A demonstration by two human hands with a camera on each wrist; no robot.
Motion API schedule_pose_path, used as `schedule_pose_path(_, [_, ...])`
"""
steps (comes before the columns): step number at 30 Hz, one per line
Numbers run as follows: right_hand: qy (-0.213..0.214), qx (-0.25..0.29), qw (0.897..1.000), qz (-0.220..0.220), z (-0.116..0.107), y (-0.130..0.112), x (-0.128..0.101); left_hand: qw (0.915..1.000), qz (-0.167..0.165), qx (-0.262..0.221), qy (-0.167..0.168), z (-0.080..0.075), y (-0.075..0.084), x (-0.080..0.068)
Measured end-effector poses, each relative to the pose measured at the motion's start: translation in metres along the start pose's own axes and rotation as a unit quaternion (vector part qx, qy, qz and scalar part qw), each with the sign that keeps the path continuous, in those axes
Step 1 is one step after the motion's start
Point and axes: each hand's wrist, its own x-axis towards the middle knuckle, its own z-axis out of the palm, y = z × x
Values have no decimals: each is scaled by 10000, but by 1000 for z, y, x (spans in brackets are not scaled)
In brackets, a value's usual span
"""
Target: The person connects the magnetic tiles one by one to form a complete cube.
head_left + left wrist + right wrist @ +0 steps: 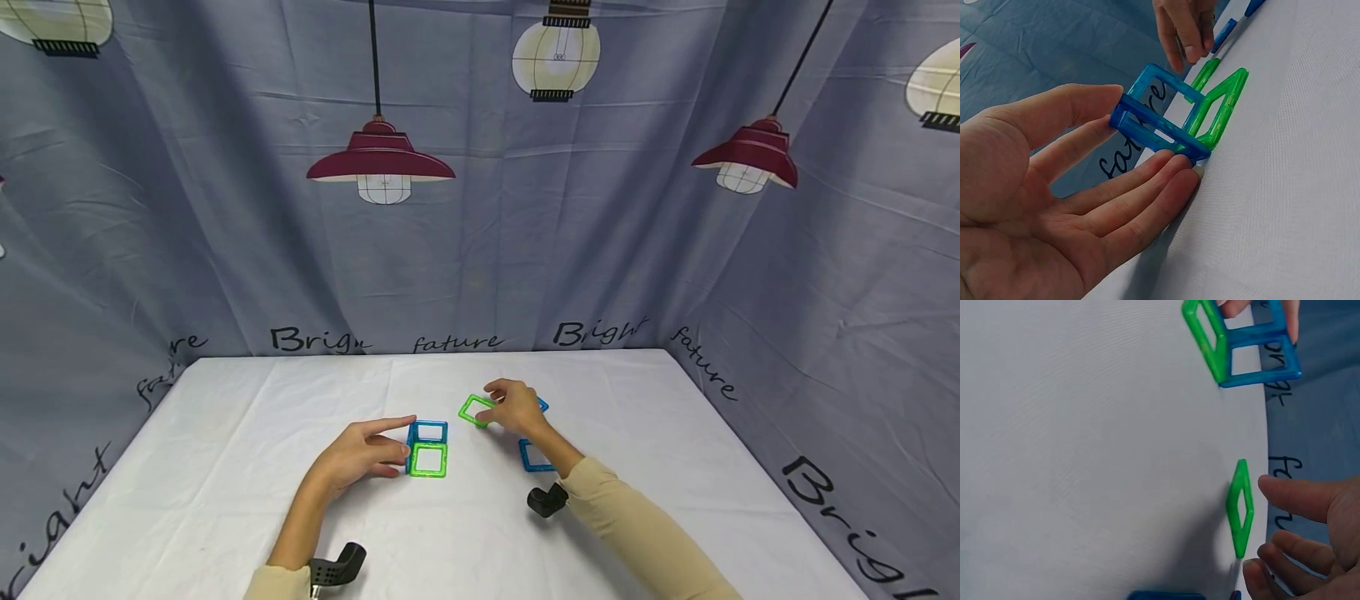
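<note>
My left hand (pixel 360 450) holds a blue square magnetic tile (pixel 1166 127) by its edges, one fingertip at a far corner and other fingers along the near side. Joined to it are another blue tile (pixel 432 422) and a green tile (pixel 427 474); together they form a small cornered shape. To the right, a loose green tile (pixel 465 407) lies on the white cloth. My right hand (pixel 516 408) hovers over its right side, fingers loosely bent. In the right wrist view, that green tile (pixel 1241 544) sits just beside the parted fingertips, with none visibly gripping it.
One blue tile (pixel 537 468) lies under the right forearm, partly covered. Another blue tile (pixel 543 405) shows behind the right hand. The white-covered table (pixel 300 400) ends at a grey-blue curtain (pixel 480 250) with lamps and lettering. Each wrist wears a black camera mount (pixel 339 565).
</note>
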Motion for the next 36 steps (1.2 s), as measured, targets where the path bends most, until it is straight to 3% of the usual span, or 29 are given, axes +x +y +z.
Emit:
schedule_pose_path(8, [-143, -528, 9984, -127, 8, 7, -1, 10000, 48, -79, -35, -1, -2, 0])
schedule_pose_path(18, [-202, -619, 9977, -168, 10, 4, -6, 9999, 34, -109, -52, -1, -2, 1])
schedule_pose_path(36, [-1061, -777, 9872, -897, 2, -6, -36, 10000, 28, -40, -50, -1, 0, 0])
